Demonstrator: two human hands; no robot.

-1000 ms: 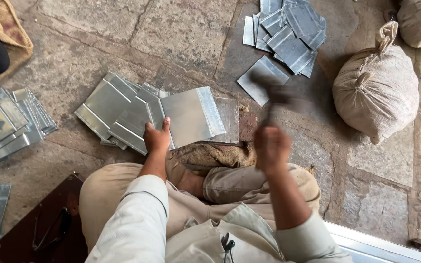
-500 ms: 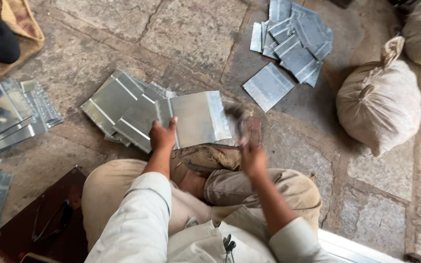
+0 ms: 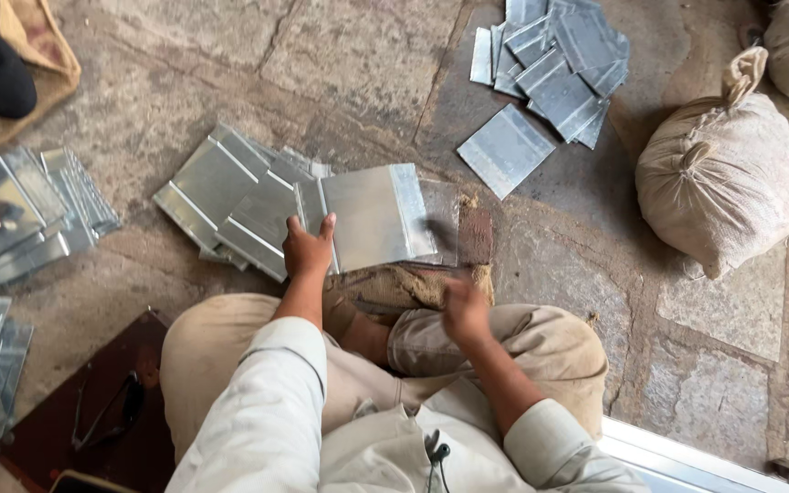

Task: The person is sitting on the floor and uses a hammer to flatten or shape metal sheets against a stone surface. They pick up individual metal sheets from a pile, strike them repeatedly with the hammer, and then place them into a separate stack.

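Note:
I sit cross-legged on a stone floor. My left hand (image 3: 308, 251) presses on the left edge of a shiny metal sheet (image 3: 372, 215) with a folded right rim. The sheet lies flat on a burlap-covered block (image 3: 394, 285) in front of my legs, beside a reddish brick (image 3: 477, 233). My right hand (image 3: 463, 310) is blurred with motion, low over my knee. It grips a hammer whose dark, blurred head (image 3: 442, 236) is at the sheet's right edge.
A pile of similar sheets (image 3: 230, 196) lies just left of the block. More sheets (image 3: 554, 64) lie at the top, with one loose sheet (image 3: 507, 151). A tied sack (image 3: 719, 173) stands right. Stacked sheets (image 3: 20, 215) and a dark board with glasses (image 3: 102, 411) lie left.
My right hand swung the hammer down from a raised position onto the sheet's right edge and now sits lower, nearer my knee. My left hand kept holding the sheet.

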